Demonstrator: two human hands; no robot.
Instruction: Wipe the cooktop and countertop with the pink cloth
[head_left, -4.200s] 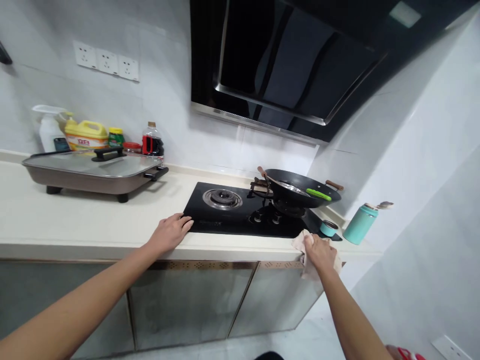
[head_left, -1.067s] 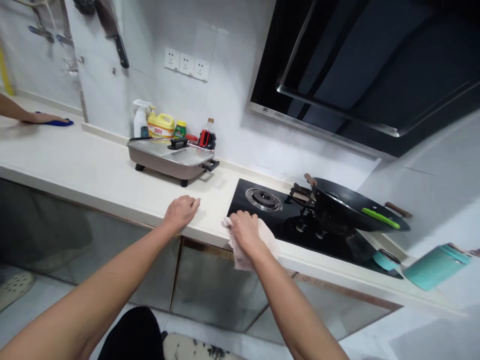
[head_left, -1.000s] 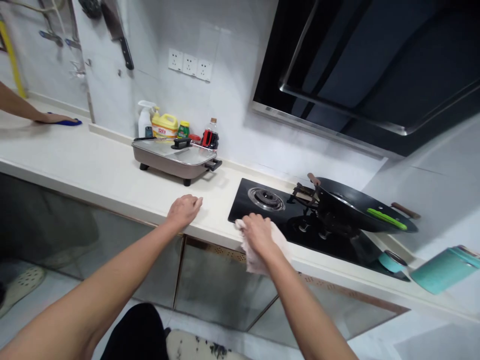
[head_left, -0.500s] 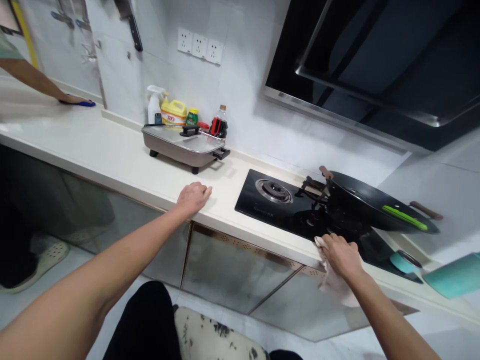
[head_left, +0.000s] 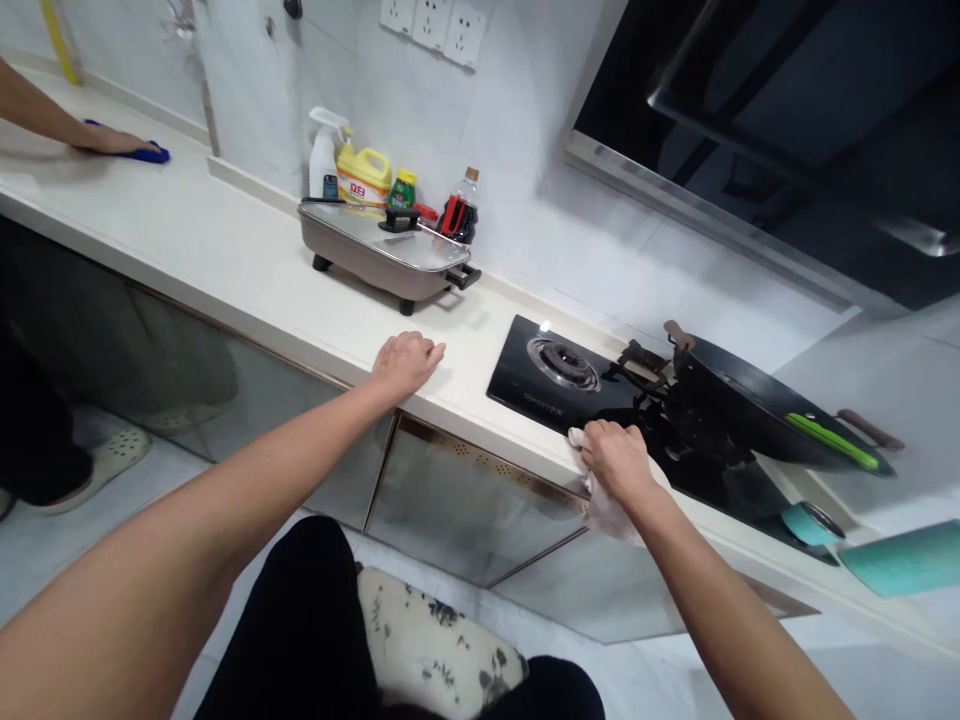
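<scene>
My right hand [head_left: 616, 460] is closed on a pale pinkish-white cloth [head_left: 611, 512], at the counter's front edge just before the black gas hob [head_left: 529, 385]. Part of the cloth hangs down over the cabinet front. My left hand [head_left: 409, 362] rests on the white countertop [head_left: 240, 275] near the edge, fingers curled in and nothing seen in them. Behind it stands a brown electric pan [head_left: 367, 260] with a glass lid. On the hob's right side sits a black wok [head_left: 750, 400], tilted, with a bright green strip on its rim.
Against the wall stand a spray bottle [head_left: 323, 155], a yellow detergent jug [head_left: 363, 180] and a dark sauce bottle [head_left: 459, 212]. A range hood [head_left: 750, 130] hangs above the hob. At left, another person's hand [head_left: 112, 141] presses a blue cloth [head_left: 154, 153] on the counter.
My right hand has slid left along the counter edge with the cloth. My left hand stays on the counter. The view has shifted, and the other person's hand has moved left with the blue cloth.
</scene>
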